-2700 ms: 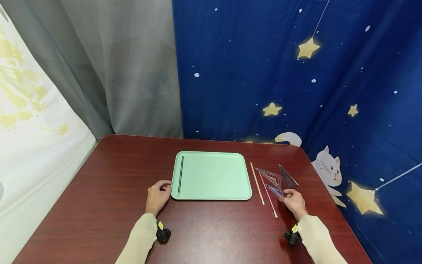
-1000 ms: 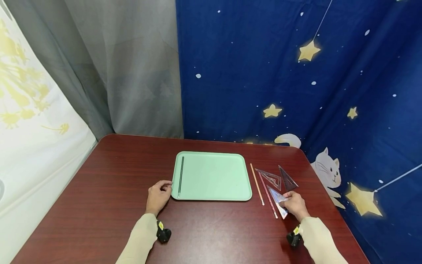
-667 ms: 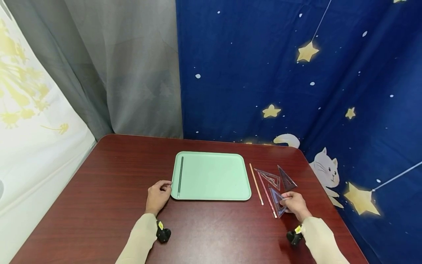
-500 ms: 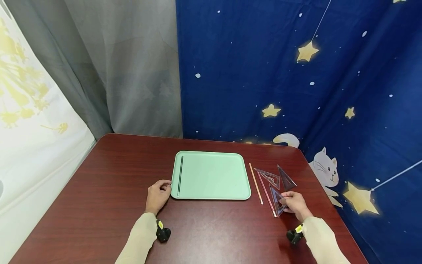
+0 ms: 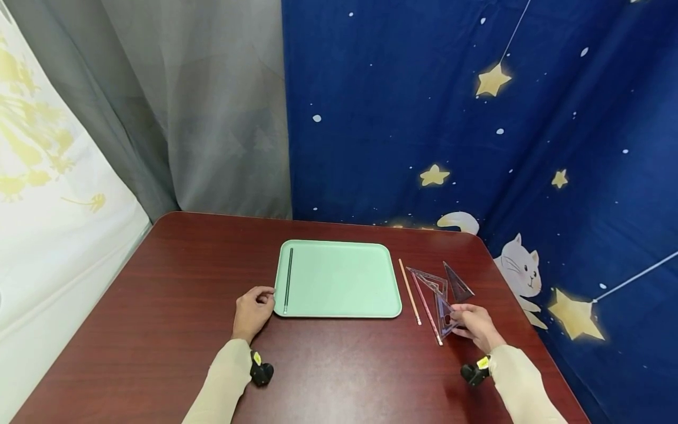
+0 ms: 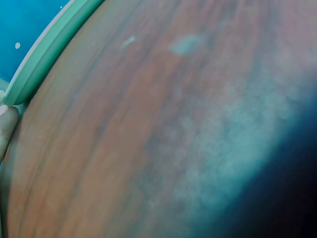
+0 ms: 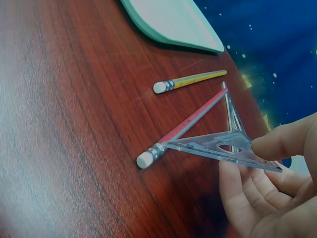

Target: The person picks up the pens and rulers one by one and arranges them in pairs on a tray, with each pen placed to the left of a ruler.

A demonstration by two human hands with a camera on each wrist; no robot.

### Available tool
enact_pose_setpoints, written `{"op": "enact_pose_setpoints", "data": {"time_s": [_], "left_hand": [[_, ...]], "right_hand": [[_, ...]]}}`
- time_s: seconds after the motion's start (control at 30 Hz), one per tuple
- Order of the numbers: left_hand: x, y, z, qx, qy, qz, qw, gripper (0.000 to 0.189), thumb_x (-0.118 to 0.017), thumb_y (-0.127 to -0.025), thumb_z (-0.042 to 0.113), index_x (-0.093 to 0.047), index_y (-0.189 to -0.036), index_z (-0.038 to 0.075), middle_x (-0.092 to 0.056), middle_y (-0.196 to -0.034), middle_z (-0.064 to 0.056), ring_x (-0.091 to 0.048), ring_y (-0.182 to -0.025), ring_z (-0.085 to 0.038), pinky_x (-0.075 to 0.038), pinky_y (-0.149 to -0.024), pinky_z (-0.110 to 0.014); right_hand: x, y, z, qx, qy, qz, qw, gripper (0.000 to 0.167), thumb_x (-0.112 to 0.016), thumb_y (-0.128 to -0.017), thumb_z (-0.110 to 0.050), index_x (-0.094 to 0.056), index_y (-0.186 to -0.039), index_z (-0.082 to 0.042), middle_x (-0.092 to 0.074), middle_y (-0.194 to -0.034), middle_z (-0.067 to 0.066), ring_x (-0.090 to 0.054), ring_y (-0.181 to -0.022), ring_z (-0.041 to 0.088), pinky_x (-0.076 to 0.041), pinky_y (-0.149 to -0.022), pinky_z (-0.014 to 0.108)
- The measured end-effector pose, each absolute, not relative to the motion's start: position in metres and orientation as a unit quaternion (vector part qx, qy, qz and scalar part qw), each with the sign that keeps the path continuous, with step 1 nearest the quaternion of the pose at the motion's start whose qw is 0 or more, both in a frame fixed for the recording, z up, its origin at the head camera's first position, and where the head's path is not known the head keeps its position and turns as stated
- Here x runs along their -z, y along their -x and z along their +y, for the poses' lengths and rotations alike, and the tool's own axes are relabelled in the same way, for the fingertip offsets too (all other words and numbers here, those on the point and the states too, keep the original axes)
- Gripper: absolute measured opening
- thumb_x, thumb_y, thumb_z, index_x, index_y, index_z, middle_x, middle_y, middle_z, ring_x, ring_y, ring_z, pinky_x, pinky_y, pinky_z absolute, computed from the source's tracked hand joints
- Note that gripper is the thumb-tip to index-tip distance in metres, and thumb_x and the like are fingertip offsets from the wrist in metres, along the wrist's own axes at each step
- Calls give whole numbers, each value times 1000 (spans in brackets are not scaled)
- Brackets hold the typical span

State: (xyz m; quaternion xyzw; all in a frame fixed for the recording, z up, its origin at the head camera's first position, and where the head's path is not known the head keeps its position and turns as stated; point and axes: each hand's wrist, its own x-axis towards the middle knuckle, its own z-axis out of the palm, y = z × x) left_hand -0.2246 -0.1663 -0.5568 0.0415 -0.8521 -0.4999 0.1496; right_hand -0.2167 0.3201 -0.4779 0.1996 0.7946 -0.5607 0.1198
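My right hand [image 5: 475, 324] pinches a clear set square [image 7: 218, 146] between thumb and fingers; it is tilted above the table, one corner overlapping the eraser end of a red pencil [image 7: 193, 118] in the right wrist view. Behind it lie a second clear set square [image 5: 428, 279] and a darker-looking set square [image 5: 458, 282]. Left of the red pencil is a yellow pencil [image 5: 409, 292]. My left hand [image 5: 253, 312] holds the left rim of a mint green tray [image 5: 339, 315], thumb and forefinger at its edge; a fingertip [image 6: 7, 124] meets the rim in the left wrist view.
One dark pencil [image 5: 288, 281] lies lengthwise inside the tray along its left side. The reddish-brown table [image 5: 339, 371] ends at a far edge before grey curtain [image 5: 228, 118] and a blue star-patterned curtain [image 5: 381, 118].
My right hand has turned the set square, drawn it toward me and lifted it off the table. The left hand has stayed at the tray's rim.
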Motion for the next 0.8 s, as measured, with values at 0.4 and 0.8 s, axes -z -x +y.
{"op": "enact_pose_setpoints", "data": {"time_s": [0.4, 0.8], "left_hand": [[558, 225, -167, 500, -38, -852, 151, 17, -60, -86, 8, -73, -98, 9, -68, -82, -5, -58, -68, -10, -48, -64, -21], [560, 225, -167, 500, -39, -852, 152, 18, -60, -86, 8, -73, -99, 9, -67, -83, -4, -57, -67, -8, -48, -63, -21]], "right_hand": [[476, 215, 310, 615, -169, 757, 141, 49, -50, -92, -4, -37, -136, 14, -61, -87, 3, -58, -76, 9, -54, -68, 22], [477, 215, 293, 644, -147, 736, 148, 51, -47, -90, 1, -34, -137, 16, -61, -103, 9, -58, -82, 10, -54, -72, 24]]}}
